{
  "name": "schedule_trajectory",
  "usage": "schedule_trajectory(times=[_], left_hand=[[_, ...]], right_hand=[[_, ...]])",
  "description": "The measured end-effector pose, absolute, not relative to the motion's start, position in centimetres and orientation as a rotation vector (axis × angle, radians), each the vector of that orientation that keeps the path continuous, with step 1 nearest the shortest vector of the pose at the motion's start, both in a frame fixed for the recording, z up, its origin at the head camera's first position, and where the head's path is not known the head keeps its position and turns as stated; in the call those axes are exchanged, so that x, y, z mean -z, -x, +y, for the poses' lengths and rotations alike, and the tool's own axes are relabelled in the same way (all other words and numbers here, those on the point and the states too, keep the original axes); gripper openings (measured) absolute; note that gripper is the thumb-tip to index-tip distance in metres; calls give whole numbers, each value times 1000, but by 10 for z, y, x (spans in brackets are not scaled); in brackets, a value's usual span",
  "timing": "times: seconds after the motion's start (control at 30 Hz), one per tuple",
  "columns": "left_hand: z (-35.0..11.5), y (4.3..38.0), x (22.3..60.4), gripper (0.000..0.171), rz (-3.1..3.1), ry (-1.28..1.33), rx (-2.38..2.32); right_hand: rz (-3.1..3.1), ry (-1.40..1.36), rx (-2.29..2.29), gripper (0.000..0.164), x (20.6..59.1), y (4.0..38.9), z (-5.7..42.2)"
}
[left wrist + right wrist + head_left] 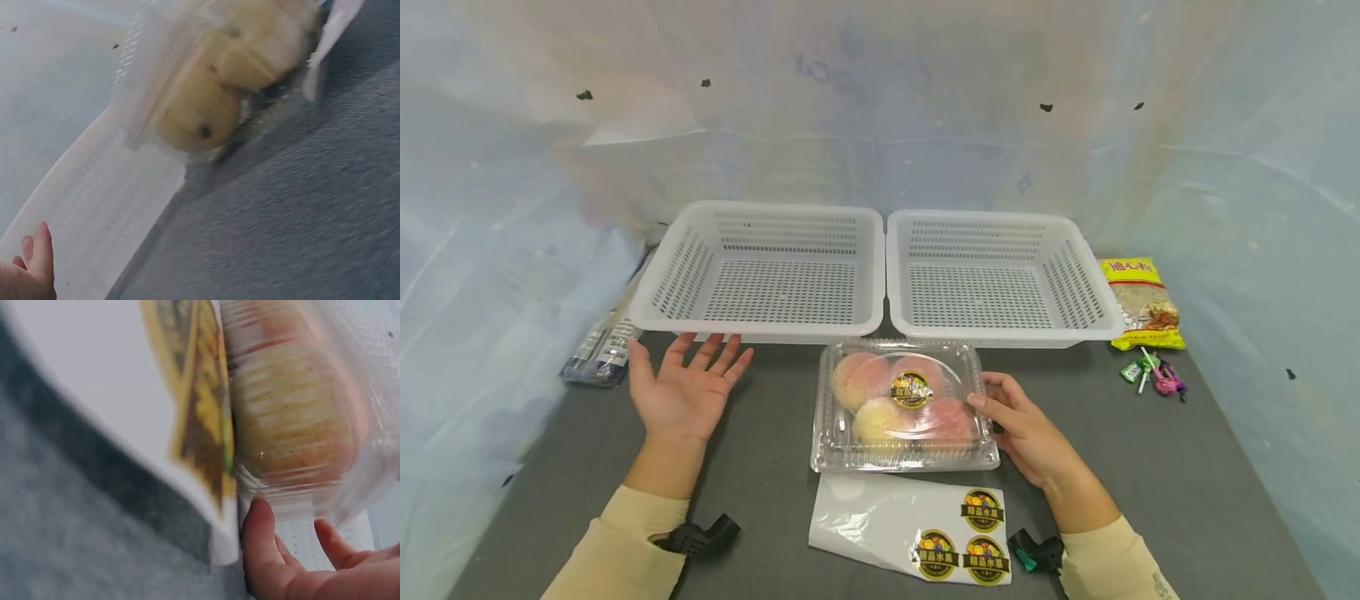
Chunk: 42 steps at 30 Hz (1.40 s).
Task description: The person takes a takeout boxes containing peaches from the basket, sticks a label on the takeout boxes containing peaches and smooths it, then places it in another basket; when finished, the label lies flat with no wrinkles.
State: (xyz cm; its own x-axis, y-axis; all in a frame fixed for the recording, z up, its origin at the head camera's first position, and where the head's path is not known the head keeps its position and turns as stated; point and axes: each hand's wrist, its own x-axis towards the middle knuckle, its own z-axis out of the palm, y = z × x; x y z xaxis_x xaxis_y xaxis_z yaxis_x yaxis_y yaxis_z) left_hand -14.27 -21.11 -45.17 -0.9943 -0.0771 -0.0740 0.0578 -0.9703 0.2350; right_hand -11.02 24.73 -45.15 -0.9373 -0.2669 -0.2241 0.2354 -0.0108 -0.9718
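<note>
In the head view, a clear plastic clamshell box (831,457) of several peaches (880,421) is at the middle, with a round black-and-gold sticker (911,389) on its lid. My right hand (1030,433) holds the box by its right side, thumb on the upper edge. The right wrist view shows the fingertips against the box's ribbed wall. My left hand (681,396) is palm up with fingers spread, just before the front rim of the left basket (760,327), and holds nothing. Nearest me, a white sheet (865,517) bears three matching stickers (936,554).
A second white basket (1007,333) stands against the left one. Beyond its right end are a yellow food bag (1142,304) and some wrapped lollipops (1161,379). A dark plastic packet (598,354) lies left of the baskets. Plastic sheeting (880,125) surrounds the grey table (760,533).
</note>
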Motion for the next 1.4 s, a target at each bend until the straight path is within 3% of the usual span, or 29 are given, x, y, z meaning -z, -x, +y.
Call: schedule_trajectory(times=[0.2,0.43,0.67,0.77,1.07,1.4], left_hand=[[-224,145,449,52,-218,-119,3007],[-226,153,450,28,-300,-88,2961],[-226,159,452,44,-244,-65,2981],[-225,162,452,38,-311,-43,2946],[-221,169,450,39,-463,-129,2843],[-220,172,449,49,-518,-207,2792]], right_hand=[[1833,62,2072,53,448,108,245],[1633,74,2116,53,441,107,241],[1701,50,2067,76,435,104,242],[1715,83,2074,82,432,102,243],[1653,138,2159,73,421,95,243],[1543,356,2196,49,396,100,246]])
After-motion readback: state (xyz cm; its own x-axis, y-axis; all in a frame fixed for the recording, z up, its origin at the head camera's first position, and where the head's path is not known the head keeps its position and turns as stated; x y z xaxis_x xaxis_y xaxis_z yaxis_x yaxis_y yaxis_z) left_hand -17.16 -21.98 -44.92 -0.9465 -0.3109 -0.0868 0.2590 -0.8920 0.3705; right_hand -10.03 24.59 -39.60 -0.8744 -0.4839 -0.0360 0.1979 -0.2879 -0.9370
